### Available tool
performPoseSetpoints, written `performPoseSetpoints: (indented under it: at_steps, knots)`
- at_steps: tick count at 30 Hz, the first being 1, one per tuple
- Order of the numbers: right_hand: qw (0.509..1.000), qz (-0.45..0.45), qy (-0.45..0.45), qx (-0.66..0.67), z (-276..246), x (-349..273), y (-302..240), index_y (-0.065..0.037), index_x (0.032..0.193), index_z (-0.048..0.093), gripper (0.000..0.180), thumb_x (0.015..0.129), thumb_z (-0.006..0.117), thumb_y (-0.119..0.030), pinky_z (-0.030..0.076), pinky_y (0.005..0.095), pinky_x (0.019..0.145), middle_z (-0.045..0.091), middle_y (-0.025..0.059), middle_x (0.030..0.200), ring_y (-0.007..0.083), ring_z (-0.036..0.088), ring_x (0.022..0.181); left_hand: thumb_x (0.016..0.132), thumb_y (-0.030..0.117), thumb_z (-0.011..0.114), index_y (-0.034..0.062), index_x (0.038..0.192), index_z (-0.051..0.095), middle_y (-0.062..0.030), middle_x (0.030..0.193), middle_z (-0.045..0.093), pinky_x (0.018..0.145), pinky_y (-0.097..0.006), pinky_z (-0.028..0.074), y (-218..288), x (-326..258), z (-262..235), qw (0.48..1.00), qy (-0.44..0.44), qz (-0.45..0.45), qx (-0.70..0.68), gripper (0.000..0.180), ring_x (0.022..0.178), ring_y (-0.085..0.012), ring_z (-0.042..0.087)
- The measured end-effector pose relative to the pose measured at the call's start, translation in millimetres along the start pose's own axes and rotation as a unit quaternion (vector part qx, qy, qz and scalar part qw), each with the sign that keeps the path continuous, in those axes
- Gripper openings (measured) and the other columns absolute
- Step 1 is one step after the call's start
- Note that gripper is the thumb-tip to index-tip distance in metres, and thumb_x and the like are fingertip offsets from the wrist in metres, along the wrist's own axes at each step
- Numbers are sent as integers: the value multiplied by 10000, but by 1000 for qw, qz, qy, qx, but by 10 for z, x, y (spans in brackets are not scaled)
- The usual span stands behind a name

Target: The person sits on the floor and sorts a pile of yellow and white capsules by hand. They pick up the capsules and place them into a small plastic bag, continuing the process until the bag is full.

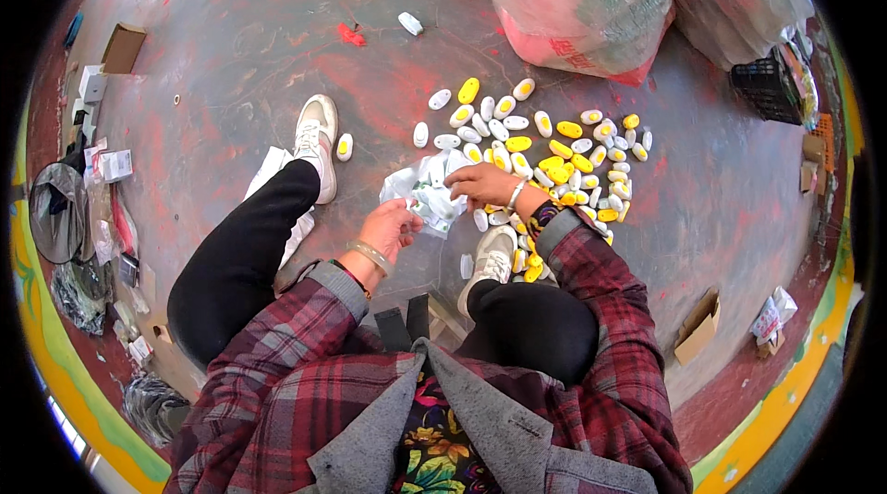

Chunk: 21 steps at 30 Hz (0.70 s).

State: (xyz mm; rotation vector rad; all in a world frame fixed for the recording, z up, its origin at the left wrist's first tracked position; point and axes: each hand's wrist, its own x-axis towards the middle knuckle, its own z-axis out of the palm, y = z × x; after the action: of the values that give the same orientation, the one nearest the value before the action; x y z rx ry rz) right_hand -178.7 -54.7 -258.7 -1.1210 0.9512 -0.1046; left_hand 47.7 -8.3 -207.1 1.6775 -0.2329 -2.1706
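I sit on a low seat with my knees apart, looking down at a painted concrete floor. My left hand (390,228) pinches the near edge of a clear plastic bag (427,191) that holds several small white oval pieces. My right hand (480,183) rests on the bag's far side, fingers closed on its rim. Just beyond lies a heap of white and yellow oval plastic pieces (554,147) spread over the floor. More of them lie by my right shoe (492,258).
My left shoe (316,138) stands next to a lone oval piece (344,146). Big filled plastic sacks (582,0) sit at the back. A black crate (767,87) is at far right, a cardboard box (699,325) at lower right, and boxes and clutter (97,170) line the left wall.
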Motion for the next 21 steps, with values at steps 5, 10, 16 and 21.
performPoseSetpoints:
  at_steps: [5, 10, 16, 21]
  knots:
    - [997, 53, 9, 56, -61, -81, -2, -7, 1017, 576, 308, 751, 535, -158, 460, 228, 510, 624, 68, 873, 142, 627, 649, 770, 75, 495, 63, 1008, 500, -18, 739, 564, 544, -212, 366, 22, -16, 26, 1000, 14, 3, -4, 239, 658, -98, 522]
    - [996, 74, 14, 55, -44, -112, 96, -15, 1034, 561, 269, 814, 495, -156, 436, 197, 490, 626, 46, 881, 96, 604, 631, 763, 63, 488, 64, 987, 506, -25, 727, 565, 526, -212, 363, 14, 4, 15, 1000, 4, -1, -4, 225, 641, -105, 521]
    - [994, 79, 70, -1, -227, -219, 65, -39, 941, 594, 226, 784, 495, -167, 436, 206, 494, 630, 29, 796, 91, 611, 650, 763, 77, 481, 62, 983, 504, -32, 708, 562, 516, -216, 360, 3, -1, -1, 999, 29, 16, 8, 221, 606, -109, 511]
    - [980, 62, -95, -161, 45, -258, 347, -63, 867, 633, 186, 748, 527, -159, 461, 251, 552, 630, 57, 742, 147, 597, 627, 767, 83, 479, 51, 992, 498, -33, 718, 554, 515, -215, 361, -14, 54, -4, 1000, 22, 16, -5, 228, 619, -99, 497]
